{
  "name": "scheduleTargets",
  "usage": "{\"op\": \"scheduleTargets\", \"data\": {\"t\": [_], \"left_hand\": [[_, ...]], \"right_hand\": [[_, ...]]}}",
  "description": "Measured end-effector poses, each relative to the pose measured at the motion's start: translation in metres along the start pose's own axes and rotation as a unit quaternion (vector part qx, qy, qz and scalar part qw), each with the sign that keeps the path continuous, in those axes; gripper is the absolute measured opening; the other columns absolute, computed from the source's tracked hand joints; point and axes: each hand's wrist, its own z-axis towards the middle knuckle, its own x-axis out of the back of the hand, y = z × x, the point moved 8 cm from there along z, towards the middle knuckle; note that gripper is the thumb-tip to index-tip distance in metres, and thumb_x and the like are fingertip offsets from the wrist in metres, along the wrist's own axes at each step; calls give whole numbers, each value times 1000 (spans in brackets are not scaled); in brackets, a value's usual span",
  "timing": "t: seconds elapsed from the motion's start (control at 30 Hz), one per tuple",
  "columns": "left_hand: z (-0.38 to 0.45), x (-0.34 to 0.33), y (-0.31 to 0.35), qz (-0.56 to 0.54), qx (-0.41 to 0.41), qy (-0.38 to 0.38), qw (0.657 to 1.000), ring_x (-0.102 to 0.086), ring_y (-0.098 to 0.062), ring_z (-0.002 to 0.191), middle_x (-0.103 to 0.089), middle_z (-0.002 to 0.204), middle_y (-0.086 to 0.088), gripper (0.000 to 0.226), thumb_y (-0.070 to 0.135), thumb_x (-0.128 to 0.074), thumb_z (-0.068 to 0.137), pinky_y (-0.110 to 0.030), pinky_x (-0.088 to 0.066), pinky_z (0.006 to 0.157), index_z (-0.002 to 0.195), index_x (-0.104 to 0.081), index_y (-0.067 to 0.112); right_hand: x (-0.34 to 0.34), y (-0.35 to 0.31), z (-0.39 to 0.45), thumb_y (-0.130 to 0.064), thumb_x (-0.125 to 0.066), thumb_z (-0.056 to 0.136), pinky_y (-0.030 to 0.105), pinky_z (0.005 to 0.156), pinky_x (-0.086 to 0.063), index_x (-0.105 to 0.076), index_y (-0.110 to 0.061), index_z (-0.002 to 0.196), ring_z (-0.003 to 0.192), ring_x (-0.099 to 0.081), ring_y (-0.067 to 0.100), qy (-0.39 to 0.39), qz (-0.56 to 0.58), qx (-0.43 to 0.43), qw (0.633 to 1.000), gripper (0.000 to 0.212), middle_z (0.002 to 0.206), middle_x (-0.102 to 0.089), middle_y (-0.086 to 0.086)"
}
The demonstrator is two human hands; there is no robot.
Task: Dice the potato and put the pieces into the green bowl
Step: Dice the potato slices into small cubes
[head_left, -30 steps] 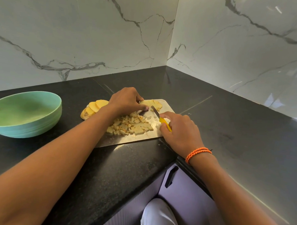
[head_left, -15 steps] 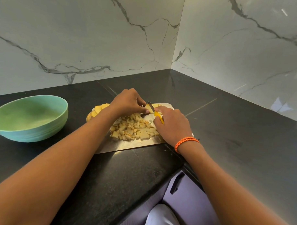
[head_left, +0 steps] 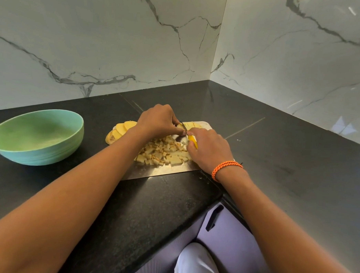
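The right hand [head_left: 210,148] is gripping the knife [head_left: 190,136]; the left hand [head_left: 158,121] is pinching the potato slice [head_left: 188,125] just beyond the blade. The bowl [head_left: 37,136] is sitting empty, well left of both grips.

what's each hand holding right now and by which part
The right hand grips a knife by its yellow handle. The left hand pins a potato slice to the cutting board with its fingers.
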Motion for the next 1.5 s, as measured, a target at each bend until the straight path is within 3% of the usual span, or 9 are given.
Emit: {"op": "scheduleTargets", "data": {"t": [0.13,0.27,0.4,0.47,0.53,0.63,0.77,0.93,1.5], "left_hand": [[-3,1,4,0,3,-1,1000,-65,-14,67,-75,82,12,43,60,-79,85,-29,-51,55,110,-83,26],[-3,1,5,-9,5,2,1000,-59,-12,63,-61,69,23,43,59,-79,86,-24,-41,53,114,-82,26],[-1,0,3,-13,4,1,1000,-62,-12,65,-63,74,21,44,59,-79,86,-24,-44,55,115,-82,25],[0,0,2,-9,-3,-12,1000,-63,-12,67,-72,85,16,46,59,-79,85,-24,-46,57,116,-81,26],[1,-1,-1,-20,-13,-31,999,-66,-11,71,-79,102,10,47,58,-81,84,-26,-50,60,117,-81,24],[1,3,-8,-70,-13,-33,997,-70,-9,80,-79,110,8,39,46,-86,84,-33,-63,75,114,-82,21],[-1,7,-17,-111,0,-4,994,-72,-8,78,-80,91,11,21,33,-88,85,-38,-65,81,103,-85,23],[-2,9,-16,-106,4,5,994,-71,-8,78,-77,84,14,19,34,-88,85,-37,-65,78,101,-85,25],[-2,9,-13,-84,-2,17,996,-70,-9,80,-79,92,10,22,34,-86,87,-28,-60,70,106,-84,24]], "right_hand": [[4,4,-17,-36,-47,102,39,82,-48,-57,-29,139,107,-61,28,-14,18,-3,1000,39,124,-66,5],[14,11,-43,-37,-49,101,45,87,-55,-56,-32,141,99,-63,25,-17,34,-7,999,41,113,-69,3],[23,21,-57,-38,-51,100,44,82,-58,-59,-34,139,82,-63,20,6,73,-11,997,40,100,-70,-1],[23,25,-56,-39,-51,100,44,82,-59,-59,-34,140,83,-64,21,22,96,-20,995,41,105,-73,4],[24,27,-51,-39,-50,101,44,81,-58,-57,-34,141,80,-63,23,51,107,-31,992,41,92,-70,5],[24,21,-37,-35,-50,101,44,79,-58,-57,-32,142,72,-58,22,66,109,-36,991,41,77,-59,0],[14,6,-17,-34,-47,101,42,79,-58,-57,-30,142,79,-62,23,38,93,-22,995,43,83,-63,0],[5,1,-6,-37,-44,102,39,80,-55,-54,-32,144,95,-64,25,33,56,-14,998,43,110,-70,7],[-1,-1,-2,-36,-44,103,32,70,-40,-55,-31,144,93,-62,22,38,36,2,999,42,106,-71,5]]}}
